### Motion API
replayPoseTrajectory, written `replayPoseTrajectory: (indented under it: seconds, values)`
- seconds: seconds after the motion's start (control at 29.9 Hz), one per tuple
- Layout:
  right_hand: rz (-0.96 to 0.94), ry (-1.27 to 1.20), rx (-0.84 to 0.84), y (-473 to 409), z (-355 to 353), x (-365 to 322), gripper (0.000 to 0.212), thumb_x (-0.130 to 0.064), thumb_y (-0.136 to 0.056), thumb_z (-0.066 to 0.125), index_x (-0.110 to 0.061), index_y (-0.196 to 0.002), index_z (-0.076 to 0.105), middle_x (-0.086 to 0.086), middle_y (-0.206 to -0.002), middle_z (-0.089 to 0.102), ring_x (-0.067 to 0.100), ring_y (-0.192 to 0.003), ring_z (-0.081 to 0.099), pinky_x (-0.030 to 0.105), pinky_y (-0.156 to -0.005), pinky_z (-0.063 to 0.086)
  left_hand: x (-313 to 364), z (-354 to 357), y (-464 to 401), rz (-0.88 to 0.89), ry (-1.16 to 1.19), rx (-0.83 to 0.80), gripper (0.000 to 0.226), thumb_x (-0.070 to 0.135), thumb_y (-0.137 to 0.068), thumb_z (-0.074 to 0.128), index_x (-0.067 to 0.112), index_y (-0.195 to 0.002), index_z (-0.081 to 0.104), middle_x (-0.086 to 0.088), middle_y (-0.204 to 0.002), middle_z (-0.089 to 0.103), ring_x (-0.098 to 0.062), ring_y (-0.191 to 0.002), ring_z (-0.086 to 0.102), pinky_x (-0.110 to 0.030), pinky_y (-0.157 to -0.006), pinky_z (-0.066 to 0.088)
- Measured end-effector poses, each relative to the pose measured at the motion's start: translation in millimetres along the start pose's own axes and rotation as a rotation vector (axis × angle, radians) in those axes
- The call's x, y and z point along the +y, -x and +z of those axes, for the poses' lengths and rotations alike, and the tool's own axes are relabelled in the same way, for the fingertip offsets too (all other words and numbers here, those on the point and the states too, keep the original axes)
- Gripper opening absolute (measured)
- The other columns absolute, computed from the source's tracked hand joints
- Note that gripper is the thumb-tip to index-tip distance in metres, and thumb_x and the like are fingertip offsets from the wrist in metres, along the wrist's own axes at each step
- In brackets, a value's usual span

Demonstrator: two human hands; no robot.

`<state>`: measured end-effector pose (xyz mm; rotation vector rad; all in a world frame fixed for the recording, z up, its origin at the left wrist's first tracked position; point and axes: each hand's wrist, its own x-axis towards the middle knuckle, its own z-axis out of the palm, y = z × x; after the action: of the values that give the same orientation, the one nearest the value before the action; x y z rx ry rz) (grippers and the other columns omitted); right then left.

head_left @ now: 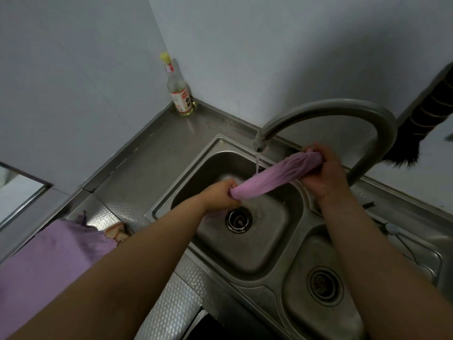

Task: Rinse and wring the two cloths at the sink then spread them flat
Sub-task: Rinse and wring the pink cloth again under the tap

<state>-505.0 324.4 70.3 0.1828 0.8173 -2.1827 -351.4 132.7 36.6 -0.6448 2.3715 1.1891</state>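
Stretching a rolled purple cloth point(274, 176) under the faucet point(326, 114) — water running.
Left hand point(224, 196) and right hand point(324, 168) each clench one end above the sink point(171, 192).

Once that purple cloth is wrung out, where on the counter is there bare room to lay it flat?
The steel counter is bare between the bottle in the corner and the sink rim. The near-left counter is crowded: the second purple cloth already covers it. Both the left hand and right hand grip the twisted cloth.

Lilac twisted cloth point(274, 176); second lilac cloth point(49, 261), lower left; grey steel sink point(245, 253); dimple-patterned surface point(169, 307); yellow-capped bottle point(178, 90).
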Motion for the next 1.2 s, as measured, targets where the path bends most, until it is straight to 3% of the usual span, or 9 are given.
replayPoseTrajectory:
  seconds: [0.13, 0.2, 0.37, 0.54, 0.6, 0.74, 0.87, 1.07, 1.2]
  values:
    - [-0.165, 0.315, 0.188, -1, -8, -8, 0.028, -0.008, -0.091, 0.054, -0.018, -0.067, 0.061, -0.002, -0.068, 0.060, 0.012, -0.065, 0.062, 0.034, -0.066, 0.054, -7, -1, 4, -0.036, -0.071, 0.048, 0.016, 0.016, -0.085, 0.067, 0.019, -0.099, 0.059, -0.001, -0.092, 0.063, -0.016, -0.087, 0.062, -0.033, -0.082, 0.049]
    - [-0.212, 0.752, 0.251, 1, -20, -5, 0.014, -0.008, -0.093, 0.056, -0.019, -0.100, 0.052, -0.002, -0.090, 0.058, 0.013, -0.078, 0.060, 0.030, -0.062, 0.051, -5, -10, 10, 0.009, 0.141, 0.071, 0.013, 0.011, -0.084, 0.069, 0.017, -0.090, 0.059, -0.003, -0.088, 0.062, -0.015, -0.084, 0.060, -0.039, -0.087, 0.049]
    - [0.097, 1.347, -0.006, 17, -52, 17, 0.052, 0.011, -0.085, 0.056, -0.022, -0.124, 0.046, 0.003, -0.094, 0.053, 0.020, -0.085, 0.054, 0.024, -0.060, 0.048, 26, -33, 31, 0.205, 0.493, -0.082, 0.033, -0.010, -0.084, 0.060, 0.004, -0.114, 0.056, -0.015, -0.111, 0.063, -0.024, -0.102, 0.064, -0.037, -0.097, 0.050]
    - [0.141, 1.103, -0.264, 27, -25, 45, 0.045, -0.012, -0.085, 0.066, -0.017, -0.128, 0.053, 0.003, -0.128, 0.059, 0.018, -0.121, 0.054, 0.034, -0.104, 0.044, 50, -33, 36, 0.299, 0.519, -0.309, 0.043, 0.003, -0.087, 0.058, -0.009, -0.128, 0.050, -0.026, -0.122, 0.059, -0.037, -0.113, 0.058, -0.042, -0.103, 0.045]
    - [0.127, 0.991, -0.217, 29, -5, 49, 0.023, -0.023, -0.095, 0.055, -0.016, -0.115, 0.063, 0.000, -0.109, 0.070, 0.019, -0.112, 0.060, 0.028, -0.097, 0.047, 52, -31, 36, 0.242, 0.630, -0.269, 0.041, 0.012, -0.092, 0.054, -0.008, -0.129, 0.051, -0.026, -0.122, 0.059, -0.039, -0.114, 0.057, -0.041, -0.102, 0.046]
    - [0.171, 0.755, -0.250, 26, 15, 45, 0.052, -0.041, -0.100, 0.035, -0.001, -0.120, 0.062, 0.021, -0.119, 0.065, 0.029, -0.116, 0.060, 0.037, -0.101, 0.047, 50, -37, 33, 0.206, 0.541, -0.094, 0.030, 0.007, -0.096, 0.053, -0.012, -0.119, 0.057, -0.026, -0.109, 0.063, -0.032, -0.098, 0.062, -0.031, -0.083, 0.054]
    - [0.051, 0.728, -0.221, 21, 26, 41, 0.047, -0.030, -0.098, 0.047, 0.012, -0.117, 0.057, 0.035, -0.117, 0.058, 0.042, -0.114, 0.058, 0.048, -0.101, 0.045, 48, -44, 33, 0.180, 0.524, -0.053, 0.026, 0.011, -0.094, 0.058, -0.009, -0.109, 0.061, -0.016, -0.094, 0.067, -0.024, -0.082, 0.065, -0.025, -0.072, 0.056]
    - [-0.052, 0.756, -0.033, 10, 36, 50, 0.028, -0.032, -0.094, 0.055, -0.009, -0.095, 0.071, 0.011, -0.089, 0.074, 0.022, -0.085, 0.071, 0.026, -0.073, 0.053, 53, -20, 0, -0.028, 0.860, 0.242, 0.067, 0.049, -0.091, 0.057, -0.016, -0.106, 0.059, -0.038, -0.105, 0.062, -0.037, -0.092, 0.063, -0.050, -0.093, 0.051]
    - [-0.196, 1.130, 0.135, -1, 47, 78, 0.032, -0.039, -0.094, 0.046, -0.021, -0.075, 0.063, 0.003, -0.076, 0.067, 0.014, -0.075, 0.066, 0.026, -0.067, 0.053, 74, -10, -22, -0.140, 0.754, 0.411, 0.038, 0.034, -0.098, 0.052, 0.009, -0.072, 0.062, -0.011, -0.073, 0.066, -0.024, -0.076, 0.064, -0.033, -0.077, 0.051]
